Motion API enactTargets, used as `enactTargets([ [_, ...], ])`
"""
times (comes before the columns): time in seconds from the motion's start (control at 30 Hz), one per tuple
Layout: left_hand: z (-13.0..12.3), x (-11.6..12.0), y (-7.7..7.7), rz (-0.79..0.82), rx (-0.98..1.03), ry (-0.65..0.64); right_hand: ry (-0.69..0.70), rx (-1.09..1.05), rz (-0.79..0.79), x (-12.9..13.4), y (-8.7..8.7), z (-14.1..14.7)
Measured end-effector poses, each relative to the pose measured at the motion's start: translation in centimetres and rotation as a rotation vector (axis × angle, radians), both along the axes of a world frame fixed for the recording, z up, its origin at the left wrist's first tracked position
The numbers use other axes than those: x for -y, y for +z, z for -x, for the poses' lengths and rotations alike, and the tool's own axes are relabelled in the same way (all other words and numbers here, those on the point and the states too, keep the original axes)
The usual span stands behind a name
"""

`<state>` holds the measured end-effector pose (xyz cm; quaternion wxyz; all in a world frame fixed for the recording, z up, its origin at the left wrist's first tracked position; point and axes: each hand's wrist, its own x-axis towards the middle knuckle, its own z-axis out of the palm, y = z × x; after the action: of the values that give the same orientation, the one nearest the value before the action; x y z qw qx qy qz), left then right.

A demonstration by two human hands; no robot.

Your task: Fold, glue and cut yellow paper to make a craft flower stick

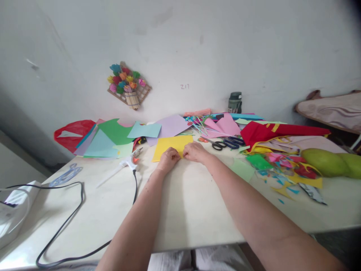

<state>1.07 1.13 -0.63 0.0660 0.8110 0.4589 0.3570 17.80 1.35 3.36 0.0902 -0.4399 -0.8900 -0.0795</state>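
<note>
A sheet of yellow paper (172, 142) lies flat on the table in front of me. My left hand (169, 159) is closed at its near edge, with the fingertips pinched on the paper. Close beside it, my right hand (194, 151) pinches the same near edge, its fingers curled. The exact fingertip contact is partly hidden by the hands. Left of the paper lies a white glue gun (129, 163) with a glue stick in it. Black-handled scissors (217, 145) and dark blue-handled scissors (233, 142) rest to the right.
Coloured paper sheets (113, 131) are spread along the back left. A black cable (81, 195) loops over the left side near a white power strip (21, 197). Paper scraps (284, 184), a red cloth (262, 133) and green fruit (324, 162) lie right; a bottle (235, 102) stands behind.
</note>
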Motion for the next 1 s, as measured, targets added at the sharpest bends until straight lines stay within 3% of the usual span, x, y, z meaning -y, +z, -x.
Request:
enactTargets([
  [0.5,-0.2,-0.2,0.3,0.055,-0.089,0.075,-0.047,-0.026,0.131,-0.2,0.0,0.1],
  [0.73,-0.2,0.1,0.5,0.104,-0.051,0.097,-0.125,-0.126,0.202,-0.2,-0.1,-0.3],
  [1.0,-0.3,0.2,0.5,0.172,0.025,0.121,-0.109,-0.194,0.317,-1.0,-1.0,-0.6],
])
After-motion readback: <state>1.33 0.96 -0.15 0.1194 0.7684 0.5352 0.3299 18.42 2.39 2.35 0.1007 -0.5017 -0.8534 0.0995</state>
